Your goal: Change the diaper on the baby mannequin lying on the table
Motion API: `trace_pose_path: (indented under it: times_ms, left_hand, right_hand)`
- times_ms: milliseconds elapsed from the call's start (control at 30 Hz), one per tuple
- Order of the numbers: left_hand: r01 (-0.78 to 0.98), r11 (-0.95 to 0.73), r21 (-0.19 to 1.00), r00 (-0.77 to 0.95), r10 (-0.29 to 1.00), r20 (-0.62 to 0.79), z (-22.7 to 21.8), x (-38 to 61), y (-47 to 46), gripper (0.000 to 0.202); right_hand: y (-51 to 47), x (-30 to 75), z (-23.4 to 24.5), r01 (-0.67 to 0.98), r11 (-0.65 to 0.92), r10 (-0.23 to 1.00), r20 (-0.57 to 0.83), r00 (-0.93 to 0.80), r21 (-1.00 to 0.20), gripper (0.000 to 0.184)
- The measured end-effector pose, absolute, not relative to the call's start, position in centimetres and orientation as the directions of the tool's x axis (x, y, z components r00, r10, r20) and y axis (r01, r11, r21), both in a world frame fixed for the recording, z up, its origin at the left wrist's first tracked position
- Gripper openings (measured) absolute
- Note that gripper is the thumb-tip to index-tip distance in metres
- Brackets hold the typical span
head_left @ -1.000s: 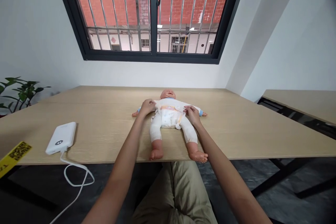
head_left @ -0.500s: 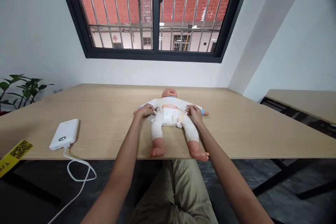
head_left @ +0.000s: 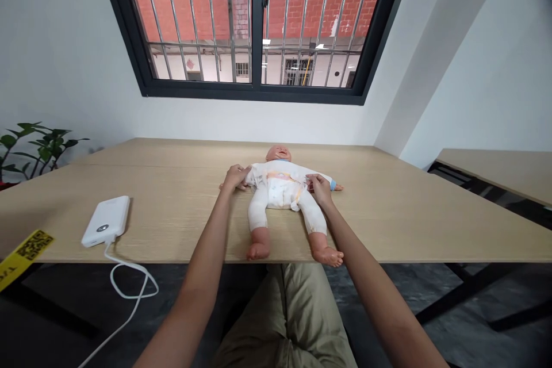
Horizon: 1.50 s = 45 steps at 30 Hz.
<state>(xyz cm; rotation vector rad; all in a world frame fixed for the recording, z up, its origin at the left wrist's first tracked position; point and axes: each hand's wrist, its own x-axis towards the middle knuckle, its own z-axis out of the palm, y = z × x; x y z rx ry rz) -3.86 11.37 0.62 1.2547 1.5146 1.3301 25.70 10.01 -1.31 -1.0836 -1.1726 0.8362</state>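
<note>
A baby doll [head_left: 287, 169] in a white outfit with blue cuffs lies on its back on the table, its head away from me and its feet at the front edge. Round its hips is a white diaper [head_left: 282, 192] with an orange-edged waistband. My left hand [head_left: 235, 177] covers the doll's arm on the left side, its fingers closed at the white sleeve [head_left: 254, 175]. At the diaper's right side my right hand [head_left: 320, 187] is closed in a pinch, and the fingertips hide most of what they grip.
A white power bank [head_left: 106, 221] with a white cable [head_left: 129, 296] lies on the left of the wooden table [head_left: 181, 207]. A yellow tag [head_left: 23, 257] shows at the left edge, near a potted plant [head_left: 45, 149]. A barred window [head_left: 256, 92] is behind; another table [head_left: 495, 175] stands right.
My left hand has moved slightly left and away from me, off the diaper's left side and onto the doll's sleeve. My right hand stays nearly where it was.
</note>
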Motion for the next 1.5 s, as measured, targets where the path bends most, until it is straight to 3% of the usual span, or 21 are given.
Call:
trace_pose_path:
  times_ms: [233, 500, 633, 733, 833, 967, 1100, 1333, 1500]
  left_hand:
    - [-0.013, 0.034, 0.999, -0.148, 0.988, -0.036, 1.1, -4.0, 11.3, 0.041]
    - [0.020, 0.087, 0.996, -0.016, 0.996, -0.087, 0.8, -4.6, 11.1, 0.048]
    - [-0.014, 0.100, 0.995, 0.058, 0.993, -0.099, 1.1, -4.7, 10.6, 0.046]
    - [-0.090, 0.063, 0.994, 0.057, 0.997, -0.058, 1.8, -4.9, 10.2, 0.045]
    - [-0.163, 0.019, 0.987, 0.057, 0.998, -0.010, 2.6, -5.0, 9.9, 0.046]
    - [-0.304, 0.005, 0.953, 0.030, 1.000, 0.005, 2.9, -4.8, 9.6, 0.048]
    - [-0.347, 0.011, 0.938, -0.037, 0.999, -0.025, 2.6, -4.8, 9.9, 0.039]
    - [-0.378, -0.013, 0.926, -0.069, 0.997, -0.014, 2.5, -4.5, 10.4, 0.029]
    - [-0.384, -0.052, 0.922, -0.037, 0.998, 0.041, 2.6, -3.8, 10.2, 0.027]
  right_hand:
    - [10.3, 25.8, -1.8, -0.042, 0.287, 0.938, 0.272, 0.214, -0.957, 0.033]
    - [10.0, 25.7, -1.6, -0.047, 0.303, 0.932, 0.286, 0.223, -0.952, 0.028]
    - [9.6, 25.0, -0.3, 0.021, 0.434, 0.867, 0.424, 0.262, -0.901, 0.025]
    - [9.2, 22.9, 1.9, 0.181, 0.577, 0.791, 0.600, 0.121, -0.797, 0.025]
    - [8.7, 19.3, 4.9, 0.318, 0.715, 0.697, 0.675, -0.243, -0.623, 0.021]
    - [8.8, 14.5, 7.6, 0.525, 0.806, 0.584, 0.512, -0.630, -0.274, 0.027]
    - [9.9, 12.5, 7.2, 0.692, 0.720, 0.666, 0.324, -0.672, -0.048, 0.036]
    - [10.6, 12.0, 5.0, 0.797, 0.603, 0.777, 0.207, -0.595, 0.028, 0.021]
    - [10.4, 12.4, 4.9, 0.827, 0.561, 0.808, 0.190, -0.557, 0.037, 0.025]
